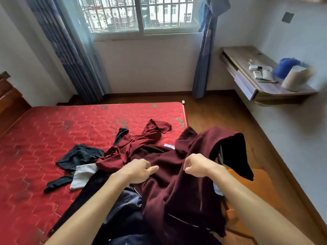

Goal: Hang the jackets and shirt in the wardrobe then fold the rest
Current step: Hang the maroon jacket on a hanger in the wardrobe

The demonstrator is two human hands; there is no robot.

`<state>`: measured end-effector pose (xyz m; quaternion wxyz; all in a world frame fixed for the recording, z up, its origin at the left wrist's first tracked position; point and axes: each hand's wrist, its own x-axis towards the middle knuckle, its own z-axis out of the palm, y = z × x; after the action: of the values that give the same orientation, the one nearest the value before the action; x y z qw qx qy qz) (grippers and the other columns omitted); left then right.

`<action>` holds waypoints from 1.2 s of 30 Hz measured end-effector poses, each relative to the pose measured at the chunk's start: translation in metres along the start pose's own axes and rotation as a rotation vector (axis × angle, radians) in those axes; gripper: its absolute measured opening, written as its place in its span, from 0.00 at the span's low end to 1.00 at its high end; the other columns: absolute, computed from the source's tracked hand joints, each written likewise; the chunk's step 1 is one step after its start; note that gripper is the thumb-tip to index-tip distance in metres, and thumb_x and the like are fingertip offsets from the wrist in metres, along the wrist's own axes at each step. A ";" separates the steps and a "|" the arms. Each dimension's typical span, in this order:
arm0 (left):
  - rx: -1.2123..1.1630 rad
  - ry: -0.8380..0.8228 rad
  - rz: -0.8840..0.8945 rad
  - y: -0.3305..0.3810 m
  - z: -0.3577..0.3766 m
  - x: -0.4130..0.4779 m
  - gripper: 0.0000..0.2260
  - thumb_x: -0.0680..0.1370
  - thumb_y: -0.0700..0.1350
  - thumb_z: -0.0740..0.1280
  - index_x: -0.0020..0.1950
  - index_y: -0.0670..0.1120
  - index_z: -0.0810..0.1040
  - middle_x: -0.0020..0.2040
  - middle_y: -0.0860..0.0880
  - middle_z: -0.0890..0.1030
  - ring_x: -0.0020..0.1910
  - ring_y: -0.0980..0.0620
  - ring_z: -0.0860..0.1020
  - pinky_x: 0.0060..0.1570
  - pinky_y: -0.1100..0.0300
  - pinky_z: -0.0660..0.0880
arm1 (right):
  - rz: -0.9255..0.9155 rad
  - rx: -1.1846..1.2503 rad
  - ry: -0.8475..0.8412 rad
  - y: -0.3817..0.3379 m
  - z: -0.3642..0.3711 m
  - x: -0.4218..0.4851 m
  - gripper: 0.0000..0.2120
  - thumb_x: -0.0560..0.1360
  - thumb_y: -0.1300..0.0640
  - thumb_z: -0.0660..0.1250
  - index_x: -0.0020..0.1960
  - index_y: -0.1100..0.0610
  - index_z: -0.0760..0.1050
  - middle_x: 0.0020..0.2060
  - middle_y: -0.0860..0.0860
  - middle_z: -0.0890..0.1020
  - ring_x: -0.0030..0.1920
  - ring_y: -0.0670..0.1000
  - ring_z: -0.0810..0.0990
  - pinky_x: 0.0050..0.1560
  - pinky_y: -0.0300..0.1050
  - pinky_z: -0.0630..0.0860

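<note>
A dark maroon jacket (178, 195) with a black lining is lifted off the pile at the bed's near right corner. My left hand (139, 170) and my right hand (198, 165) both grip its fabric, a short way apart. Under it lies a dark navy jacket (123, 214). A lighter red garment (134, 144) is crumpled just beyond the hands. To the left lie a black garment (79, 156) and a grey piece of cloth (83, 175). All rest on the red mattress (53, 138). No wardrobe is in view.
An orange wooden stool or chair (256, 188) stands on the floor to the right of the bed. A wall shelf (261, 87) at the right carries a blue object, a pale bag and small items. Window and blue curtains are behind the bed.
</note>
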<state>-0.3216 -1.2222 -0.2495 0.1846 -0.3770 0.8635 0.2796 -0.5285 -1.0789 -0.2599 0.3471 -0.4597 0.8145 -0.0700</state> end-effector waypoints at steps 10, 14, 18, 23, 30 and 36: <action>-1.104 -0.161 -0.075 0.048 0.024 0.067 0.23 0.79 0.64 0.61 0.63 0.48 0.78 0.57 0.43 0.83 0.55 0.45 0.83 0.50 0.51 0.81 | 0.569 0.430 0.539 0.067 -0.016 0.036 0.32 0.75 0.47 0.71 0.68 0.67 0.65 0.64 0.62 0.76 0.65 0.62 0.75 0.63 0.52 0.72; -1.275 -0.236 -0.131 0.043 0.041 0.072 0.26 0.78 0.67 0.58 0.62 0.48 0.79 0.56 0.42 0.85 0.55 0.44 0.84 0.54 0.48 0.81 | 0.611 0.355 0.505 0.069 -0.008 0.065 0.32 0.76 0.45 0.71 0.66 0.68 0.66 0.64 0.63 0.74 0.66 0.62 0.73 0.63 0.53 0.71; -1.357 -0.285 -0.139 0.035 0.046 0.084 0.27 0.78 0.66 0.58 0.64 0.47 0.80 0.56 0.43 0.85 0.59 0.43 0.82 0.60 0.46 0.79 | 0.625 0.301 0.554 0.079 -0.010 0.078 0.22 0.77 0.54 0.68 0.66 0.63 0.68 0.62 0.61 0.75 0.61 0.62 0.77 0.58 0.51 0.73; -1.301 -0.319 -0.073 0.033 0.039 0.087 0.27 0.73 0.65 0.68 0.65 0.48 0.79 0.58 0.44 0.85 0.58 0.46 0.83 0.56 0.50 0.80 | 0.425 0.592 0.581 0.069 -0.029 0.090 0.06 0.73 0.54 0.64 0.45 0.56 0.74 0.44 0.55 0.81 0.51 0.60 0.80 0.53 0.49 0.74; -0.930 -0.114 0.199 0.058 0.015 0.082 0.46 0.66 0.60 0.79 0.79 0.60 0.60 0.72 0.56 0.70 0.68 0.54 0.73 0.68 0.55 0.72 | 0.133 0.888 0.612 -0.005 -0.084 0.078 0.03 0.76 0.59 0.63 0.44 0.56 0.75 0.40 0.52 0.78 0.43 0.51 0.77 0.45 0.46 0.74; -0.861 0.230 0.358 0.097 -0.014 0.075 0.40 0.68 0.60 0.78 0.75 0.60 0.62 0.63 0.65 0.76 0.61 0.67 0.75 0.60 0.70 0.71 | -0.184 0.858 0.506 -0.066 -0.109 0.051 0.06 0.76 0.61 0.67 0.50 0.51 0.76 0.46 0.51 0.82 0.49 0.51 0.82 0.53 0.47 0.81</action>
<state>-0.4448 -1.2180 -0.2449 -0.1362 -0.2932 0.7353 0.5957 -0.5683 -1.1790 -0.1753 0.2889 -0.3140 0.7272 -0.5377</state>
